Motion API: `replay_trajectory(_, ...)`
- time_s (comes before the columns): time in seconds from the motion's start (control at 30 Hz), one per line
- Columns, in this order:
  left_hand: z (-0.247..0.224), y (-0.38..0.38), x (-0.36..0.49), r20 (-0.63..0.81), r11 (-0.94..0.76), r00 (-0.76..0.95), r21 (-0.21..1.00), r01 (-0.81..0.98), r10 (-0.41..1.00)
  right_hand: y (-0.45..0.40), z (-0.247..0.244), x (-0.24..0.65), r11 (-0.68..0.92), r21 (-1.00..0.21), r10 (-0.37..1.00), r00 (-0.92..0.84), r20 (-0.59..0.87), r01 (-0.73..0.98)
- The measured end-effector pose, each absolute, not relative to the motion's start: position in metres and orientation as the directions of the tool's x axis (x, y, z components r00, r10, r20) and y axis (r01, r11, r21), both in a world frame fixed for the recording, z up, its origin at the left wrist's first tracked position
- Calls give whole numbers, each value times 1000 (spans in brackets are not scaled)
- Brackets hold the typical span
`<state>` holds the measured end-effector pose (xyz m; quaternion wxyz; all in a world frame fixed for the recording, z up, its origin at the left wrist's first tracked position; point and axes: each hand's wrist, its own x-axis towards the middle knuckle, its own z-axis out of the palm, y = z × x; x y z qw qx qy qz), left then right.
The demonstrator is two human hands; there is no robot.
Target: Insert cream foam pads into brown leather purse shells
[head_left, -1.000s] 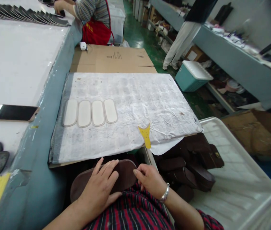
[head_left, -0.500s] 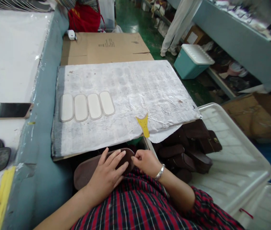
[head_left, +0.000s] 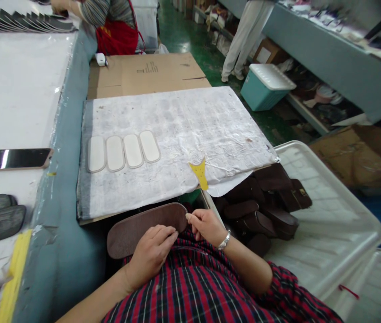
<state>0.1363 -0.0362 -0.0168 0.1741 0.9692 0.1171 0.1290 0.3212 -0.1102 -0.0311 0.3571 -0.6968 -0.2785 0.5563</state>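
Observation:
A brown oblong leather-like piece with rounded ends and a raised rim lies over my lap, tilted up toward its right end. My left hand is closed at its near edge, fingers together and thumb side hidden beneath. At the right end, my right hand pinches the rim between thumb and forefinger; whether something thin is also in that pinch cannot be made out. Just beyond the piece is the white-covered board. A yellow notched template rests at the board's front edge.
Several white rounded panels lie in a row on the board. Brown bag pieces fill part of a white plastic tray to my right. Left, a phone and black pieces lie on the table. Another person works beyond the cardboard.
My left hand has slid down off the face of the brown piece to its near edge, baring the surface. My right hand stays at the right end. The view has tilted up slightly.

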Motion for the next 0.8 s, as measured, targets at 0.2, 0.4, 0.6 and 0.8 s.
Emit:
replay_trajectory(0.2, -19, -40, 136, 256, -910, 916, 361, 205, 308, -109, -33, 308, -591, -803, 787, 273, -553, 78)
replay_trajectory(0.4, -23, -40, 138, 286, -920, 904, 324, 220, 317, -107, -33, 308, -572, -795, 810, 296, -507, 202)
replay_trajectory(0.6, -21, -37, 141, 118, -956, 958, 171, 240, 262, -105, -33, 310, -549, -753, 833, 316, -455, 362)
replay_trajectory(0.8, -16, -40, 146, 68, -962, 967, 138, 235, 246, -96, -15, 320, -434, -625, 897, 250, -363, 648)
